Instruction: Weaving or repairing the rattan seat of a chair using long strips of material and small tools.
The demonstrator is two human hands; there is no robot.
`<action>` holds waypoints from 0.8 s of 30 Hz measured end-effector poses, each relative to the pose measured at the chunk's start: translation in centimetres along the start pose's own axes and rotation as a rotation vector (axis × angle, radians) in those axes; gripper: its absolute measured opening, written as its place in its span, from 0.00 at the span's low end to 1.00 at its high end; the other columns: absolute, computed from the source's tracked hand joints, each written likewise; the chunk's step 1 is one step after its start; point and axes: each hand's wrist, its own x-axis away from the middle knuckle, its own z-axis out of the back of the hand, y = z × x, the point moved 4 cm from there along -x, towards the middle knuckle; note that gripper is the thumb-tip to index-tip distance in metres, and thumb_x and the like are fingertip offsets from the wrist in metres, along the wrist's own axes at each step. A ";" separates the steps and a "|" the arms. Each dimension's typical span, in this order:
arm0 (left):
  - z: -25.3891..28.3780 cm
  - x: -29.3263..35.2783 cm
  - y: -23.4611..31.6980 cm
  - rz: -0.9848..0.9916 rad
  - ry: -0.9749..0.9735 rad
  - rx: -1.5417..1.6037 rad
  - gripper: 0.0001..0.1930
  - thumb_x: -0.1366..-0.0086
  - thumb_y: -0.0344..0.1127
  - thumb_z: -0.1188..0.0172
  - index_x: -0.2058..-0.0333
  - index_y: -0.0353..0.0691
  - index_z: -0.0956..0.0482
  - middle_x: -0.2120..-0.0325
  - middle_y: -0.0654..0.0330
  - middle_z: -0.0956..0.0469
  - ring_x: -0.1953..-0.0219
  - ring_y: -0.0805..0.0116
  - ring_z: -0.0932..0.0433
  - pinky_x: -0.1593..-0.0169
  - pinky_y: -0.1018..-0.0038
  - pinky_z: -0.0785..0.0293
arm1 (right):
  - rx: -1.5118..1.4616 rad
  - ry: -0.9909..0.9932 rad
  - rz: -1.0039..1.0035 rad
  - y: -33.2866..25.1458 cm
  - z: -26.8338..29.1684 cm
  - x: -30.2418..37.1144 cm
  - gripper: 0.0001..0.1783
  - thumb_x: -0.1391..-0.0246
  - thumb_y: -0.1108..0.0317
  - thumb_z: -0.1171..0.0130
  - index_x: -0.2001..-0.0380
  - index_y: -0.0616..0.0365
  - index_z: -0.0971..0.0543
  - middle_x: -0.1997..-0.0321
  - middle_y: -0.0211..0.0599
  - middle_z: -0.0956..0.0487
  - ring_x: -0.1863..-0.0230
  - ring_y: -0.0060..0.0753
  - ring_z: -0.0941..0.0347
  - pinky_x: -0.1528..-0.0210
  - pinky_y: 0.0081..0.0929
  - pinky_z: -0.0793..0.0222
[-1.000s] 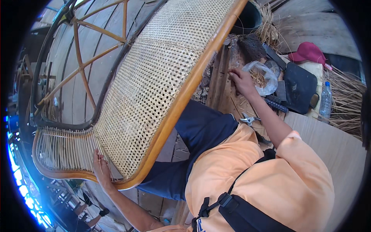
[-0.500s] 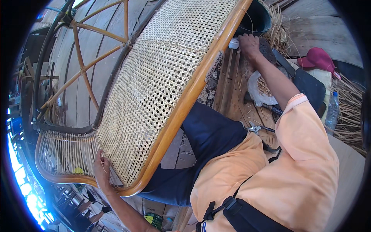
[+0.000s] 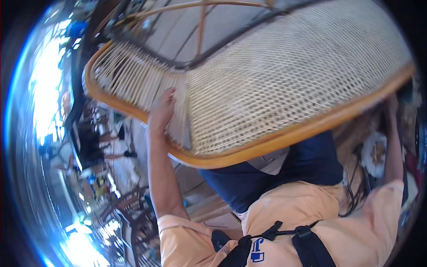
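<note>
Frame: The curved furniture frame lay across the worker's lap, its brown rim just above the dark trousers.
Woven panel: A pale cane mesh filled the long section, from the corner near the left hand toward the upper right.
Strands: Unwoven strands ran in a row across the narrow end, left of the mesh.
Left hand: The worker's left hand reached over the rim and lay against the strands beside the mesh, as it had moments earlier; blur left it impossible to tell whether the fingers pinched one.
Right hand: Stretched out past the frame's far right end, the right hand was dim and smeared; its grip could not be told.
Plastic bag: A clear bag of shavings sat beside the right forearm.
Change: The view had swung left, leaving the right hand near the picture's edge. The left alone appeared to be tending the strands.
</note>
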 end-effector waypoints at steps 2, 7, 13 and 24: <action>3.2 2.3 -2.5 0.042 0.024 -0.231 0.19 0.41 0.33 0.54 0.50 0.43 0.30 0.59 0.44 0.26 0.56 0.51 0.26 0.54 0.63 0.30 | 0.147 -0.237 -0.091 -4.4 -1.2 0.9 0.26 0.50 0.50 0.52 0.52 0.55 0.30 0.51 0.51 0.29 0.47 0.54 0.36 0.50 0.45 0.38; 3.7 1.7 1.5 0.014 -0.032 -0.357 0.19 0.44 0.28 0.54 0.53 0.44 0.27 0.60 0.45 0.25 0.57 0.49 0.27 0.52 0.61 0.32 | -0.265 -0.081 0.020 -7.2 0.1 -2.5 0.27 0.47 0.50 0.55 0.52 0.59 0.30 0.51 0.53 0.28 0.46 0.52 0.36 0.48 0.38 0.39; 2.3 -0.2 2.4 -0.121 -0.043 0.034 0.11 0.43 0.33 0.46 0.61 0.40 0.22 0.65 0.48 0.23 0.61 0.54 0.24 0.55 0.68 0.30 | -0.379 -0.112 -0.045 -5.0 1.9 -2.4 0.22 0.43 0.58 0.57 0.51 0.59 0.30 0.50 0.49 0.28 0.46 0.46 0.34 0.47 0.32 0.40; 3.3 -1.5 4.9 -0.002 0.179 0.964 0.13 0.39 0.35 0.43 0.60 0.32 0.23 0.76 0.66 0.25 0.75 0.81 0.29 0.66 0.84 0.32 | -0.923 0.083 -0.540 -7.2 20.1 5.4 0.19 0.43 0.63 0.49 0.49 0.59 0.30 0.61 0.31 0.27 0.60 0.21 0.32 0.59 0.16 0.37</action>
